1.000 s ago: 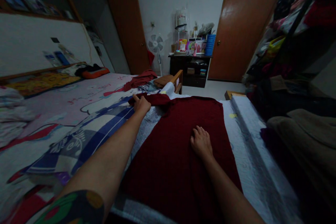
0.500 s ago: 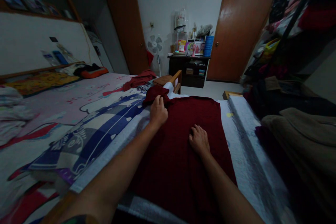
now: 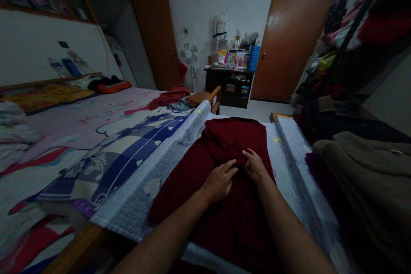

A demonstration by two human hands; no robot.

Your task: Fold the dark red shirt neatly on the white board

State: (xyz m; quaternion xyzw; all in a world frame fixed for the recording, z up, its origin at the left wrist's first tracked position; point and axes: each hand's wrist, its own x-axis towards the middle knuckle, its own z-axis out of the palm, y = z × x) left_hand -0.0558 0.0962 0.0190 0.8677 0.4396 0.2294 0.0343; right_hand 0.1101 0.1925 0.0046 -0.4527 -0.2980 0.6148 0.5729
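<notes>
Maroon garment lay beneath right hand and left hand, long axis running away; right sat nearer far edge; fingers half-bent, grip could not be told

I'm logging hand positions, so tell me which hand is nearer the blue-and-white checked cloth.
Left. The left hand is over the dark red garment, to the right of the blue-and-white checked cloth; the right hand, over the same garment, is farther right.

Forearms cut off below, garment partly hidden beneath
</notes>
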